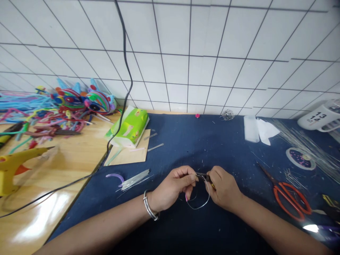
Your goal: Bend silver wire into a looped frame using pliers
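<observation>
Over the dark blue cloth, my left hand (179, 185) pinches a thin silvery wire (199, 207) between thumb and fingers. The wire curves down in a loop, with a small pink piece (186, 197) on it below the fingertips. My right hand (221, 186) is closed around a pair of pliers (204, 176), whose dark jaws point left and meet the wire close to my left fingertips. A bit of yellow handle shows by the right thumb. Whether the jaws are clamped on the wire is too small to tell.
Right of my hands lie orange-handled scissors (290, 198), a round dish with pink beads (300, 159) and long wires (316, 152). A bundle of cut wires (136, 180) and a green tissue pack (131, 125) are left. A yellow glue gun (18, 163) and black cable (126, 53) are further left.
</observation>
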Available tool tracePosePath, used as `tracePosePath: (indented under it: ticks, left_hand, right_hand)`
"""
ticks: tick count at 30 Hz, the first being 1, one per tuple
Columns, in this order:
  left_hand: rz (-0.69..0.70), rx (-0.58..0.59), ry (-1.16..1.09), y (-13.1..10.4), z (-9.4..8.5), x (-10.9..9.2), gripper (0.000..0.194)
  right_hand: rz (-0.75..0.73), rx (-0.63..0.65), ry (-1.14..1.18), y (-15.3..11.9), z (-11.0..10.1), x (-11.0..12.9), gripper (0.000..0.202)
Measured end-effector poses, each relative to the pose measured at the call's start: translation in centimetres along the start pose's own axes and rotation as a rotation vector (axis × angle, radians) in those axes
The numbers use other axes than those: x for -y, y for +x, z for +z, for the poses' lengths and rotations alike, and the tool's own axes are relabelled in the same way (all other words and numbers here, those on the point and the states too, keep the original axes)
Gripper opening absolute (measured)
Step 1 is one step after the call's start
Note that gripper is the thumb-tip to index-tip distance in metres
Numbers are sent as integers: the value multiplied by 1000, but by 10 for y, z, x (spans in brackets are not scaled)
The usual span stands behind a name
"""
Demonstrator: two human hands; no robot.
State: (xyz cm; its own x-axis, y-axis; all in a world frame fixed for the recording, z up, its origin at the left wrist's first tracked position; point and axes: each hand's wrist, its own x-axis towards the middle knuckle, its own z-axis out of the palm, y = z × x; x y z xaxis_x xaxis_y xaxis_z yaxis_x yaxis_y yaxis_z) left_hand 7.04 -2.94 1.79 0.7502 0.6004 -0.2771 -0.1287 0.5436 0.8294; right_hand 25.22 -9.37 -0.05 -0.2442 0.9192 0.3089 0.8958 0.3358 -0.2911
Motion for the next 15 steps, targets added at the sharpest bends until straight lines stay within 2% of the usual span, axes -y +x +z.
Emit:
tracePosePath:
  ticks: [15]
  left_hand:
    - [-15, 39, -23, -2, -1, 3, 13]
  right_hand:
    - [2, 45, 19, -4, 2, 2, 14]
